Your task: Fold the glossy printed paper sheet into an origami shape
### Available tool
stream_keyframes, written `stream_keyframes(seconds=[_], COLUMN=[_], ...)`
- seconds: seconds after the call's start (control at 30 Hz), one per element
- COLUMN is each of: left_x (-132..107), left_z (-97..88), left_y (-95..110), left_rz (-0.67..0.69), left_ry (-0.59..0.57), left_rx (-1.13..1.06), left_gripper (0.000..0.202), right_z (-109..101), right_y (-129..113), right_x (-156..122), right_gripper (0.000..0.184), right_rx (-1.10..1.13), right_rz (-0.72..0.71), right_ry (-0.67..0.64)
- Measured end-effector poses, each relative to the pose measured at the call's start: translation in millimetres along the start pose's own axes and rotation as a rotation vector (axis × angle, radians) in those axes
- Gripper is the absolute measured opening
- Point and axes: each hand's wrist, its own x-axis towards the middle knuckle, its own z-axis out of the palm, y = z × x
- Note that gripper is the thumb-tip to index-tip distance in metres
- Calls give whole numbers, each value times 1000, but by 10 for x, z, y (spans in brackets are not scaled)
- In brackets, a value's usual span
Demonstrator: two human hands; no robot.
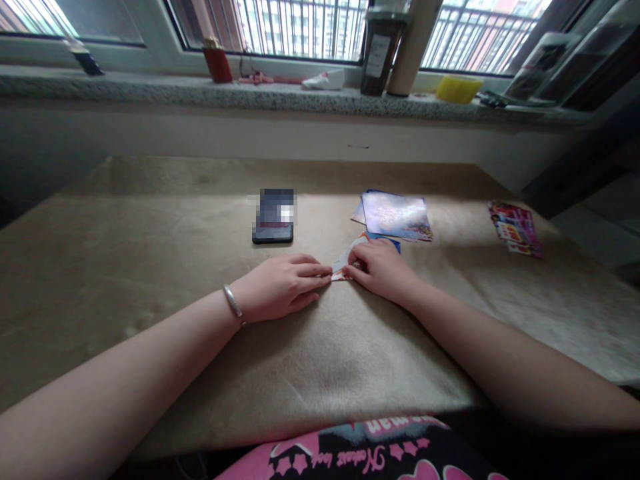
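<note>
My left hand [280, 287] and my right hand [380, 270] meet at a small folded printed card [344, 265] lying on the beige fleece-covered table [150, 267]. The fingertips of both hands press on it, and my right fingers hide part of it. A blue printed sheet [386, 241] pokes out just beyond my right hand. Farther off lie a shiny printed card [397, 215] on another sheet, and a pink printed card [515, 230] to the right. A black smartphone [273, 217] with a blurred screen lies beyond my left hand. My left wrist wears a silver bangle [233, 301].
A granite windowsill [250, 95] runs along the table's far side behind a pale wall. On it stand a red container [217, 65], a dark labelled jar [381, 57], a beige tube [413, 47] and a yellow sponge [459, 89]. The table's near edge lies against my pink printed shirt [350, 450].
</note>
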Motion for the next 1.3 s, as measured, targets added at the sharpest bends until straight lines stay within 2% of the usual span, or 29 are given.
stream_keyframes(seconds=[0.4, 0.87, 1.3], left_x=[16, 42, 37], left_z=[-22, -77, -90], left_y=[15, 53, 19], left_rz=[44, 49, 1], left_ry=[55, 4, -18], left_rx=[109, 189, 72], left_gripper=[32, 32, 32], right_z=[4, 13, 24], right_y=[-5, -3, 8], right_x=[18, 16, -1], right_gripper=[15, 15, 15], right_rx=[3, 2, 21], right_rz=[11, 7, 0], right_ry=[-5, 1, 8])
